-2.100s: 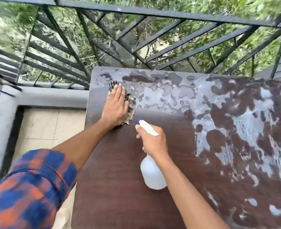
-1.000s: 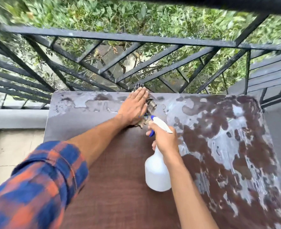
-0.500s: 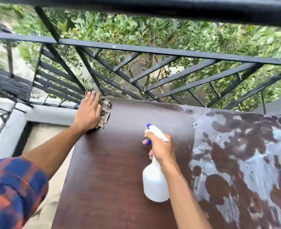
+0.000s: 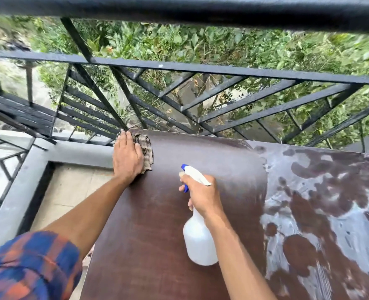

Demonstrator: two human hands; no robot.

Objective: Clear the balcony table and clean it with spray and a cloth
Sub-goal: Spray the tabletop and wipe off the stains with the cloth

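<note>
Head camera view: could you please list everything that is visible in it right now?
Table: one, dark brown, grey film patches on its right part.
Cloth: one, grey-brown checked, table's far left corner.
Spray bottle: one, white with blue trigger, over the table's middle.
Railing: one, black, behind the table.
Foliage: green, beyond the railing.
Floor tiles: beige, left of the table.
Sleeve: one, blue and orange plaid, bottom left.
Hands: two; left hand flat on the cloth, right hand grips the spray bottle.
</note>
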